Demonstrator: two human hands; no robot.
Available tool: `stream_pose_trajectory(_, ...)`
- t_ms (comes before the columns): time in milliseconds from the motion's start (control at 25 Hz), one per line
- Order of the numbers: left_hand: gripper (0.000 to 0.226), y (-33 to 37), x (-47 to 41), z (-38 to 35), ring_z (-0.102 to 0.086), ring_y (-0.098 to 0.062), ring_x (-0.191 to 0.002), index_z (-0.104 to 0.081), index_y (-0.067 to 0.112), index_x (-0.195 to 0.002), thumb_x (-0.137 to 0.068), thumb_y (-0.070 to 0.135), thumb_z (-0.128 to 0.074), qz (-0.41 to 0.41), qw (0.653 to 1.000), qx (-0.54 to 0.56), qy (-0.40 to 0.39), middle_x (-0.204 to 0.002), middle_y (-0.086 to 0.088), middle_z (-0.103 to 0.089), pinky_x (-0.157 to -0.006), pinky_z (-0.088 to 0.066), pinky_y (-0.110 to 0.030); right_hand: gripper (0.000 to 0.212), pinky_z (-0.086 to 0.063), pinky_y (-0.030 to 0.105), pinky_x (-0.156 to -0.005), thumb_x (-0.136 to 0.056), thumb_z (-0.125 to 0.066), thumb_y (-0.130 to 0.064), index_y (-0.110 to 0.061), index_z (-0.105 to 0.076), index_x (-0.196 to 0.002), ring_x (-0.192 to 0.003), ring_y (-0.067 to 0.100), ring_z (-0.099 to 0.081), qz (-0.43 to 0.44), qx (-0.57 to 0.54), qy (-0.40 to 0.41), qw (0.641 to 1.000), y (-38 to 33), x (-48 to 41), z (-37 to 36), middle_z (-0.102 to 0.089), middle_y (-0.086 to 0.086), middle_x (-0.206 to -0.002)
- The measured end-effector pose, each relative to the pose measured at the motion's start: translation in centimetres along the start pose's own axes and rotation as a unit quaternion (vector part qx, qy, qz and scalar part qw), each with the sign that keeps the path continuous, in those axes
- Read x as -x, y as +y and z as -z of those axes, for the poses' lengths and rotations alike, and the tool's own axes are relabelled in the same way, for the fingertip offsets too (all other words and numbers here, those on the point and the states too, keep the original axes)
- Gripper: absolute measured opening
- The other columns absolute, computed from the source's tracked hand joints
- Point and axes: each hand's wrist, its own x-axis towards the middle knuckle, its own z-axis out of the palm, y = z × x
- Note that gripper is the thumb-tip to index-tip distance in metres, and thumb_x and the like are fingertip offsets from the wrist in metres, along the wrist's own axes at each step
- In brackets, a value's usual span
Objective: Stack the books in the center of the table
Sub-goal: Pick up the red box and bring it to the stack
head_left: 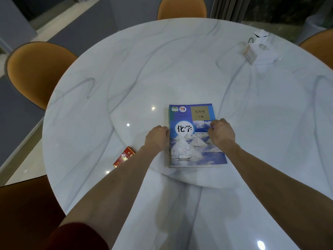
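We count one blue chemistry textbook (195, 136) showing on top, lying between our two hands: one left hand (156, 137) and one right hand (221, 132). Whether more books lie beneath it, we cannot tell. We see one red pack (124, 157) left of our left fingers, one white box (259, 49) far beyond our right fingers, and four orange chairs (36, 69).

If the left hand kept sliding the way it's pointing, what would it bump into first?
Probably the blue book. The left hand has its knuckles right at the book's left edge and points slightly inward toward it. Whether they already touch is hard to tell from this one view.
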Motion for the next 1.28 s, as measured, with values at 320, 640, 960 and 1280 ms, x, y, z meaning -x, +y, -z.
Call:
stream_pose_trajectory(320,0.037,-4.6,3.7,4.2,-0.052,-0.029,-0.114,-0.051,0.015,-0.131,-0.097,0.022,-0.04,-0.06,0.993,-0.102,0.0,-0.122,-0.011,-0.058,-0.092,-0.046,-0.04,0.033,-0.047,0.037,-0.083,-0.094,-0.039,-0.026,-0.011,-0.058,-0.116,-0.108,0.03,-0.055,0.153,0.115,-0.026,0.981,-6.9,5.3,-1.3,-0.059,0.012,-0.118)
stream_pose_trajectory(640,0.049,-11.8,8.3,5.6,-0.05,-0.031,-0.115,-0.039,0.018,-0.14,-0.092,0.02,-0.049,-0.01,0.999,-0.036,-0.006,-0.129,-0.014,-0.051,-0.092,-0.046,-0.039,0.033,-0.049,0.036,-0.086,-0.093,-0.046,-0.029,-0.009,-0.059,-0.115,-0.104,0.032,-0.059,0.16,-0.034,-0.083,0.983,-12.6,11.8,-6.2,-0.063,0.016,-0.113)
stream_pose_trajectory(960,0.09,-17.3,9.8,2.9,-0.041,-0.037,-0.127,-0.008,0.031,-0.149,-0.081,0.024,-0.067,-0.03,0.992,-0.022,-0.119,-0.152,-0.015,-0.019,-0.098,-0.047,-0.047,0.05,-0.047,0.037,-0.092,-0.092,-0.052,-0.028,-0.016,-0.036,-0.138,-0.111,0.032,-0.056,0.079,-0.173,-0.173,0.966,-16.0,16.1,-12.8,-0.06,0.018,-0.119)
stream_pose_trajectory(1280,0.085,-18.2,8.9,0.4,-0.05,-0.036,-0.114,-0.012,0.024,-0.15,-0.082,0.016,-0.064,-0.095,0.991,-0.004,-0.089,-0.152,-0.014,-0.019,-0.087,-0.052,-0.045,0.055,-0.049,0.024,-0.082,-0.09,-0.055,-0.008,-0.02,-0.032,-0.139,-0.094,0.015,-0.06,-0.021,-0.36,-0.138,0.922,-19.7,16.0,-16.1,-0.063,0.01,-0.12)
